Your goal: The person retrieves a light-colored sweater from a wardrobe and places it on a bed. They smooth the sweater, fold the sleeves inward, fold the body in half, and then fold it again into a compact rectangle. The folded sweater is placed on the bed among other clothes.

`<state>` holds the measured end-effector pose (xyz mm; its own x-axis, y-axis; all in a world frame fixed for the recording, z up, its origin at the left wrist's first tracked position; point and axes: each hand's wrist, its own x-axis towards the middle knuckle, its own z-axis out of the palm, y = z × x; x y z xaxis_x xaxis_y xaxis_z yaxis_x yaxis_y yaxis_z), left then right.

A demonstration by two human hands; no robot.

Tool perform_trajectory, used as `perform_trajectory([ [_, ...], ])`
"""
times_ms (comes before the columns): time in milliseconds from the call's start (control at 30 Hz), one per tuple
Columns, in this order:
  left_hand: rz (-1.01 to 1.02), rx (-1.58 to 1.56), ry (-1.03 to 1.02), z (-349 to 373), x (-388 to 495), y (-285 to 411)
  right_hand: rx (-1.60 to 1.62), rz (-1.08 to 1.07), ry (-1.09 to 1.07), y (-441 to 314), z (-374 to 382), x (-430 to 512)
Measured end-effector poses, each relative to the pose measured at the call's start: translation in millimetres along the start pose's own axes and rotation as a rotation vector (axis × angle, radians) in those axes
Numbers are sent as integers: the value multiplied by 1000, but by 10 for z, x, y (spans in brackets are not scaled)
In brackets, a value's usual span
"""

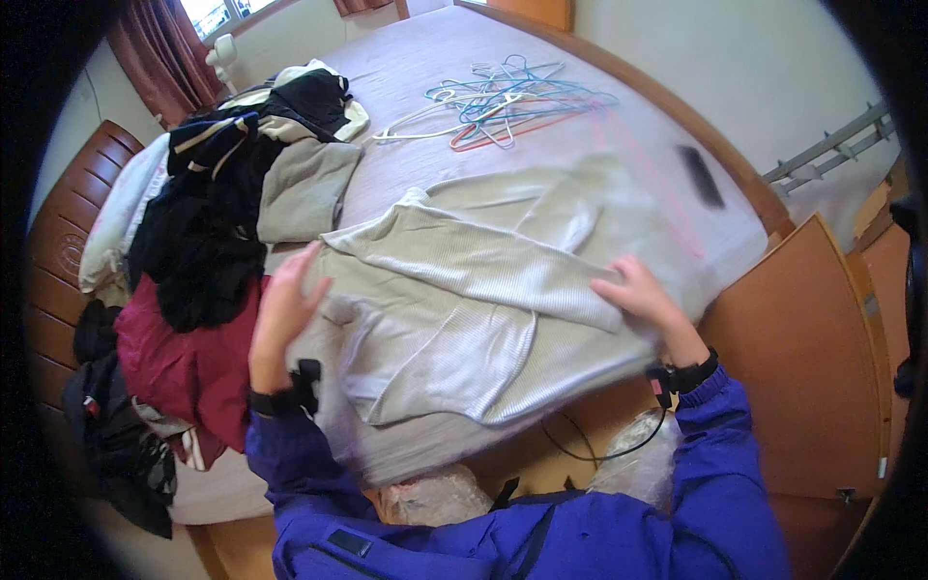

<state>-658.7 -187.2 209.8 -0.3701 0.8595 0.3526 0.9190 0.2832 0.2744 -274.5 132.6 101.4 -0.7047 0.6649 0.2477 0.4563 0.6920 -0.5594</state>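
Observation:
A cream ribbed knit sweater (464,290) lies spread on the bed before me, its sleeves folded across its body. At the sweater's left edge, my left hand (284,315) is raised with thumb and fingers apart, holding nothing. My right hand (641,293) is at the far end of the upper sleeve (536,283), its thumb over the fabric. Blur hides whether the cloth is pinched there. Just beyond my left fingertips is a folded grey garment (308,192).
Black clothes (203,232) and a maroon garment (192,355) are heaped on the left. Several hangers (500,105) lie tangled farther back, with a dark flat object (700,176) on the right. A wooden panel (797,362) stands beside the bed (406,58). A cable (616,458) hangs near my right wrist.

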Motion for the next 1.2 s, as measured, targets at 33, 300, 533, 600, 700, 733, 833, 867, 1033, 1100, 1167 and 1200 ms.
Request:
perform_trajectory([
  [33, 75, 50, -9, 51, -45, 268, 155, 72, -1, -74, 28, -4],
  [300, 237, 28, -242, 1208, -571, 1881, 741, 296, 136, -308, -180, -54],
  [533, 311, 40, -275, 1398, -708, 1977, -246, 153, 142, -256, -234, -30],
  [600, 298, 19, -303, 1407, -683, 1993, -385, -27, 182, -430, -206, 16],
  [700, 241, 7, -357, 1461, -557, 2040, -294, -333, 25, -894, 42, 127],
  [733, 206, 0, -363, 1505, -490, 2061, -175, -455, -20, -1063, 184, 107],
  [833, 244, 62, -353, 1613, -382, 2086, -42, -523, -110, -1229, 455, 143],
  [867, 266, 20, -326, 1639, -367, 2084, 5, -429, -172, -1163, 488, 193],
  [1033, 309, -23, -325, 1724, -351, 2121, -183, -85, -318, -337, 367, 552],
  [1100, 291, -44, -359, 1746, -345, 2150, -219, -120, -389, -62, 323, 569],
  [1167, 311, -27, -328, 1758, -348, 2154, -289, -93, -366, 114, 258, 594],
  [1200, 307, -36, -353, 1762, -350, 2147, -344, -29, -327, 150, 227, 604],
])
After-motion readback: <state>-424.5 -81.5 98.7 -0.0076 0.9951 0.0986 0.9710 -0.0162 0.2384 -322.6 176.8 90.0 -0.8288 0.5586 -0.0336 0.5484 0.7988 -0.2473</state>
